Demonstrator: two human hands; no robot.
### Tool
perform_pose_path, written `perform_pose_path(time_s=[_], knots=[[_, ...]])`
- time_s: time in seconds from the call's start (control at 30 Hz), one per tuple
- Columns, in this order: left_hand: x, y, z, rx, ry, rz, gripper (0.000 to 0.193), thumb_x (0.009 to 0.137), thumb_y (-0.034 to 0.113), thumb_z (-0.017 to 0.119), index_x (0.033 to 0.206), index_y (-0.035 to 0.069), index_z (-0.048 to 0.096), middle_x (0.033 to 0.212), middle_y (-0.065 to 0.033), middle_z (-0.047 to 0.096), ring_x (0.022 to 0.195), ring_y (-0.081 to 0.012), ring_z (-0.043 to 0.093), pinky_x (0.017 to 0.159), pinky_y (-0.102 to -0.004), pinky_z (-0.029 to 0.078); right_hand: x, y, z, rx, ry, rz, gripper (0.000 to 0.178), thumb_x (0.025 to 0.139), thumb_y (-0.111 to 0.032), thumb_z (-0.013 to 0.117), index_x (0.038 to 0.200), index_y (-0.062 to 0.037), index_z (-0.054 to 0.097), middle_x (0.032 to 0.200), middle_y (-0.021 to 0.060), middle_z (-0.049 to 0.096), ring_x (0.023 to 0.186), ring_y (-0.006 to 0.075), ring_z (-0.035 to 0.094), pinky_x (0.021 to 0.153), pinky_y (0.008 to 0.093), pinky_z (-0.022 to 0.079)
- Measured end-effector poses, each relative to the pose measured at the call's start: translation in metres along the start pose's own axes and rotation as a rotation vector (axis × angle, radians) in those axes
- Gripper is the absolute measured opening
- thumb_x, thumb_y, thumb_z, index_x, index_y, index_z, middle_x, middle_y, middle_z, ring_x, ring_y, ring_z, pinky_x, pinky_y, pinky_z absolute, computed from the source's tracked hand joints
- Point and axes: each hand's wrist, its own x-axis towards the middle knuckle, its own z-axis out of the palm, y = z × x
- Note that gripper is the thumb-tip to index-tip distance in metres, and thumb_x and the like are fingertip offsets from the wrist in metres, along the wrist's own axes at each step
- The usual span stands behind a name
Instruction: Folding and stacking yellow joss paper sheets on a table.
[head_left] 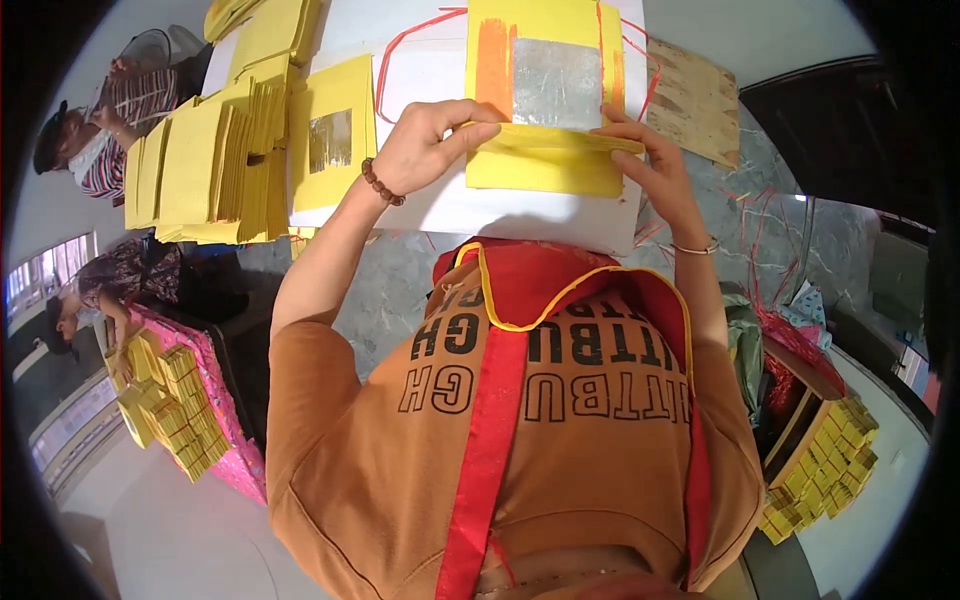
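A yellow joss paper sheet [555,85] with a silver foil square and orange stripes lies on the white table in front of me. Its near part is lifted and curled into a fold running from side to side. My left hand [430,145] pinches the left end of this fold between thumb and fingers. At the right end, my right hand [655,165] grips the fold with its thumb below and fingers above. More yellow paper shows flat beneath the fold; whether it is the same sheet or others under it, I cannot tell.
Left of my hands lies another foil-patched yellow sheet [335,135], beside thick stacks of yellow paper [205,160]. Red string [395,50] loops over the white table [420,212]. Two people sit at the left, one by a pink-covered table [225,430]. Tied yellow bundles [825,465] are at lower right.
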Motion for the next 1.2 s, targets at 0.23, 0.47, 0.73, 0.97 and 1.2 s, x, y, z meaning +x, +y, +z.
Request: perform_pose_path(time_s=[0.23,0.47,0.73,0.97,1.2], knots=[[0.003,-0.003,-0.003,-0.154,-0.039,-0.041,0.023,0.086,0.022,0.059,0.091,0.001,0.066,0.076,-0.0044,0.066,0.067,-0.0091,0.057,0.064,-0.0257,0.046,0.001,0.006,0.0,0.127,0.038,-0.016,0.036,0.082,-0.013,0.06,0.116,-0.0023,0.056,0.117,0.0127,0.058,0.116,0.0198,0.048,0.098,0.0323,0.035],[0.006,-0.002,-0.007,-0.201,-0.094,-0.053,0.018,0.083,0.016,0.058,0.084,-0.001,0.064,0.07,-0.0005,0.061,0.065,-0.0059,0.051,0.062,-0.023,0.044,0.005,0.007,-0.002,0.172,0.052,0.022,0.044,0.084,-0.019,0.057,0.122,0.0011,0.049,0.115,0.0152,0.059,0.109,0.0217,0.055,0.098,0.0331,0.037],[0.011,-0.004,-0.011,-0.262,-0.197,-0.073,0.014,0.081,0.011,0.055,0.077,-0.002,0.061,0.068,0.0018,0.057,0.064,-0.0047,0.048,0.061,-0.0214,0.041,0.006,0.005,-0.003,0.212,0.013,-0.006,0.05,0.084,-0.027,0.056,0.124,0.0013,0.046,0.115,0.0159,0.059,0.108,0.0222,0.055,0.097,0.0335,0.037],[0.016,-0.007,-0.013,-0.299,-0.308,-0.109,0.015,0.08,0.011,0.053,0.078,-0.002,0.06,0.067,0.0029,0.053,0.063,-0.0037,0.044,0.059,-0.021,0.038,0.006,0.007,-0.004,0.176,0.012,-0.008,0.053,0.083,-0.03,0.057,0.125,0.001,0.046,0.114,0.0158,0.059,0.108,0.0223,0.055,0.098,0.0338,0.037],[0.022,-0.017,-0.013,-0.388,-0.299,-0.093,0.015,0.082,0.012,0.053,0.08,0.0,0.062,0.068,0.0034,0.054,0.065,-0.0036,0.045,0.06,-0.0207,0.038,0.004,0.002,0.003,0.07,0.099,-0.041,0.042,0.078,-0.015,0.066,0.116,-0.002,0.055,0.111,0.0102,0.062,0.11,0.0178,0.053,0.094,0.0312,0.04]])
